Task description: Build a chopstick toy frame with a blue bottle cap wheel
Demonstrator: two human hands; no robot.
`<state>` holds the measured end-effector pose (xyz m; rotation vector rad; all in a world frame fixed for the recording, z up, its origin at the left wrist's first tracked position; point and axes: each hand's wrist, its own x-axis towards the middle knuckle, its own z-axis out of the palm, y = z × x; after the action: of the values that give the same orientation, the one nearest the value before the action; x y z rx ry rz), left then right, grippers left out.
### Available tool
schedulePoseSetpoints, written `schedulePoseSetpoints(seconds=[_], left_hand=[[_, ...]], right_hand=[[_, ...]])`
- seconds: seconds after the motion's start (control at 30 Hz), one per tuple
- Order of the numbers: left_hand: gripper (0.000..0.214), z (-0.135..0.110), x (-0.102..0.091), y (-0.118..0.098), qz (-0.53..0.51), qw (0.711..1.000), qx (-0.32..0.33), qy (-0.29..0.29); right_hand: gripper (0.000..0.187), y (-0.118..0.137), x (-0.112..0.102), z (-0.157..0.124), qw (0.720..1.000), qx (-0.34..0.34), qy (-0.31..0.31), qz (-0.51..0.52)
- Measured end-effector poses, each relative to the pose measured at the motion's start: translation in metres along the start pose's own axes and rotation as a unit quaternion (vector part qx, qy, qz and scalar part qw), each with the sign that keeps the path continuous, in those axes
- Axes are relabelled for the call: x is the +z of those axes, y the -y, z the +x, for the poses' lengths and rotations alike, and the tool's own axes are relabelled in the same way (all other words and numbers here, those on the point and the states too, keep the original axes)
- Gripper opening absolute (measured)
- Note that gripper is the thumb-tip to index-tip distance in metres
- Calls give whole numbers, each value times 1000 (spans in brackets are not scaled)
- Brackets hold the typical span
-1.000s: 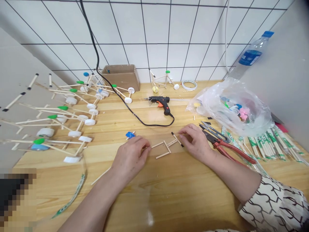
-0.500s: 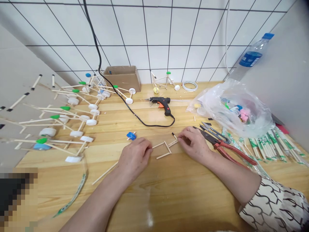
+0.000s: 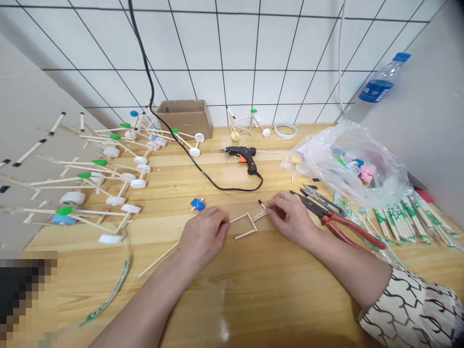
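Between my two hands, low over the wooden table, is a small frame of thin wooden sticks (image 3: 251,222), with one black-tipped piece at its right end. My left hand (image 3: 206,229) has its fingers closed on the end of the frame's left stick. At the other end, my right hand (image 3: 291,215) pinches the frame near the black tip; its fingertips hide part of the joint. A loose wooden stick (image 3: 157,260) lies partly beneath my left wrist. Just beyond my left hand sits a small blue piece (image 3: 197,204) with a short stick through it.
Wheeled stick models (image 3: 114,200) crowd the left side. A glue gun (image 3: 246,157) with a black cord lies ahead, before a cardboard box (image 3: 184,118). Red-handled pliers (image 3: 340,223), snips (image 3: 326,199), a plastic bag (image 3: 319,159), wrapped sticks (image 3: 402,222) and a bottle (image 3: 377,89) occupy the right.
Both hands keep their hold on the stick frame in nearly the same place. The whole view has shifted very slightly; nothing else visibly differs.
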<state>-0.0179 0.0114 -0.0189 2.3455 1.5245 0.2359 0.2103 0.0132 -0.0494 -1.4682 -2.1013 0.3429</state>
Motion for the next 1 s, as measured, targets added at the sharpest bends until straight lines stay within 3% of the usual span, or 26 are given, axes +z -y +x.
schedulePoseSetpoints(seconds=[1.0], left_hand=[[19,-4,-4,0,-18,1000,-4,0]], right_hand=[[10,-2,0,0,1000,3,-15,15]])
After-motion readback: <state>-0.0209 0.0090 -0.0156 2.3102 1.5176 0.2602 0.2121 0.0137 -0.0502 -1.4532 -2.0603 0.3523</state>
